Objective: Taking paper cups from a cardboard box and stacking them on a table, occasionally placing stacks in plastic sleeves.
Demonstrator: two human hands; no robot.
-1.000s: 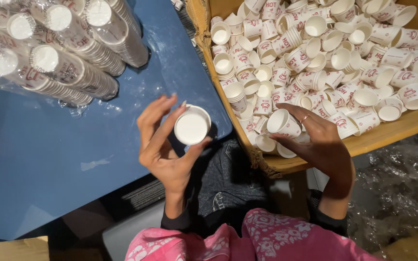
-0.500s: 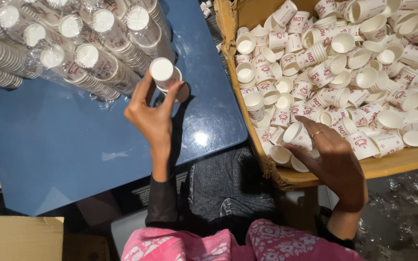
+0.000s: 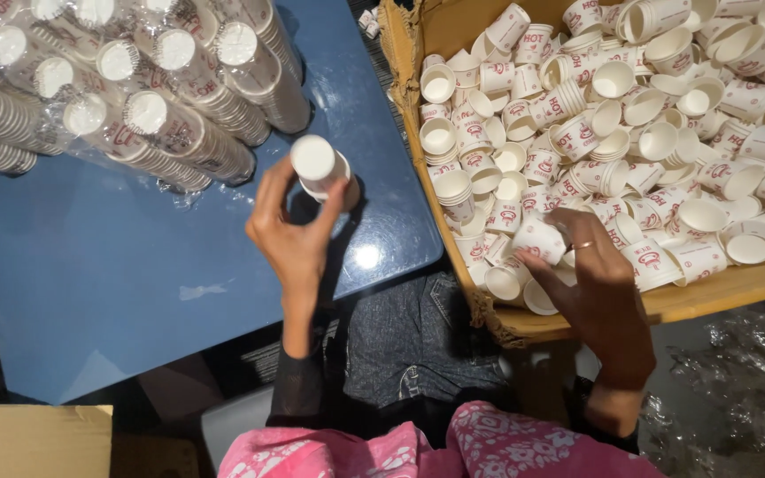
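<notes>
The left hand (image 3: 292, 232) is gripping a short stack of paper cups (image 3: 319, 166) between fingers and thumb, holding it over the blue table (image 3: 117, 274), just near the wrapped cup sleeves (image 3: 135, 97) lying at the far left. How many cups are in the stack is hard to make out. The right hand (image 3: 597, 285) is reaching into the cardboard box (image 3: 489, 314) on the right, its fingers curling loosely over a loose cup (image 3: 537, 237); whether it is truly gripping it cannot be told. The sleeves and box are being cut off by the frame edges.
</notes>
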